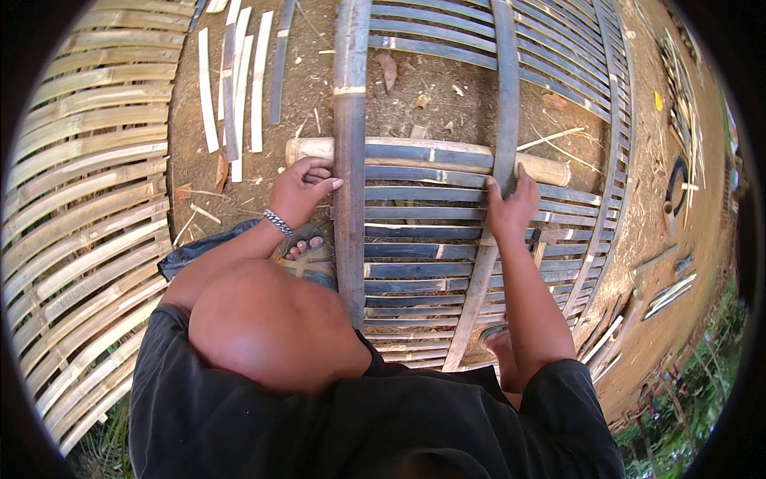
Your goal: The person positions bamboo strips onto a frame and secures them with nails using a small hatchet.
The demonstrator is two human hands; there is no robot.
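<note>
Keeping the dark slat (415, 173) level looks key, left hand (300, 190) curled, right hand (513, 207) straddling the narrow rail (507, 104), both grips unclear!

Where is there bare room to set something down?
Mostly the lightly littered ground bordered by the upper slats, left rail, right rail and bamboo tube. Crowded: the lower slats and loose strips, upper left.

The wide long pole (349, 144) is dark brown-grey with a pale ring; the thick crosswise bamboo (313, 148) is pale tan, the nearer slats (427, 214) slate-blue. The panel (120, 117) at left is straw-yellow, the shirt (359, 431) black.
</note>
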